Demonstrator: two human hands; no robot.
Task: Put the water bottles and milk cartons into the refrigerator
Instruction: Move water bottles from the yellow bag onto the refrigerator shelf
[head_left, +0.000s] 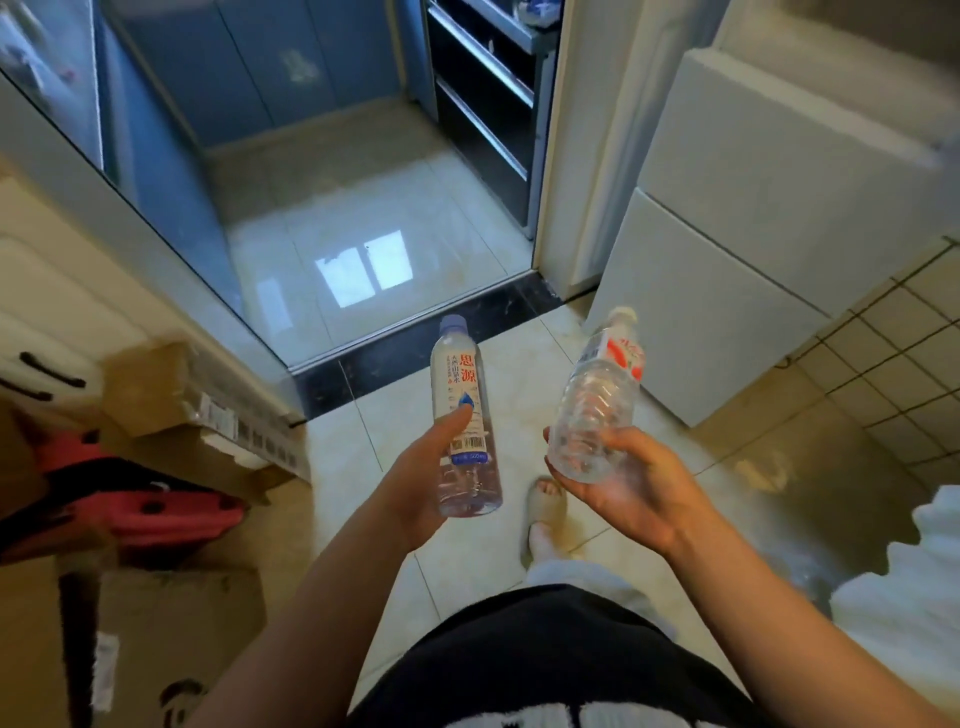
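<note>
My left hand (423, 480) grips a clear water bottle with a pale blue cap and red lettering (460, 374), held upright at the centre of the view. In my right hand (631, 486) is a second clear, ribbed water bottle with a white cap and red-and-white label (597, 400), tilted to the right. The white refrigerator (737, 218) stands to the right ahead of me, both of its doors shut. No milk carton is visible.
Cardboard boxes (171, 395) and a red item (135, 499) are stacked along the left. A dark threshold (415, 338) and a sliding glass door frame (156, 218) lead into a tiled kitchen ahead. A tiled wall (893, 364) lies right of the refrigerator. My slippered foot (545, 506) is on the floor.
</note>
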